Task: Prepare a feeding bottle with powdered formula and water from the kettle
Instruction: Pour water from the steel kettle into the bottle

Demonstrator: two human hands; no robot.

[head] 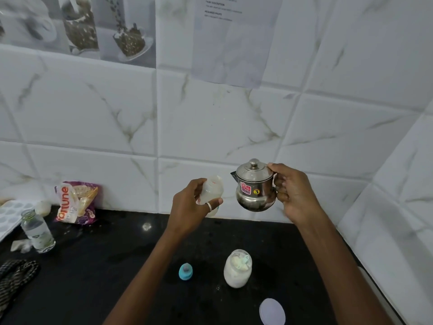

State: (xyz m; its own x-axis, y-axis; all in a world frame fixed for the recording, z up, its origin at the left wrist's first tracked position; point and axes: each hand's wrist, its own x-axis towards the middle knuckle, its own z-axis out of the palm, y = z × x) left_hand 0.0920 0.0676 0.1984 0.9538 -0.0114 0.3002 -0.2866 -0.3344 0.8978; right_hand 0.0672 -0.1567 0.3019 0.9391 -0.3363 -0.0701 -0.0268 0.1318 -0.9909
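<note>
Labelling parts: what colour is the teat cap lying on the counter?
The teat cap is light blue; clearest in the head view.

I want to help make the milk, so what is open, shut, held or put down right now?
Feeding bottle: top off, held tilted in the left hand.
Kettle: lid on, upright, held by the right hand, not pouring.
Powder jar: open, standing on the counter.
Blue bottle top: off, lying on the counter.
White lid: off, lying flat on the counter.
Glass bottle: no cap, standing upright.
</note>
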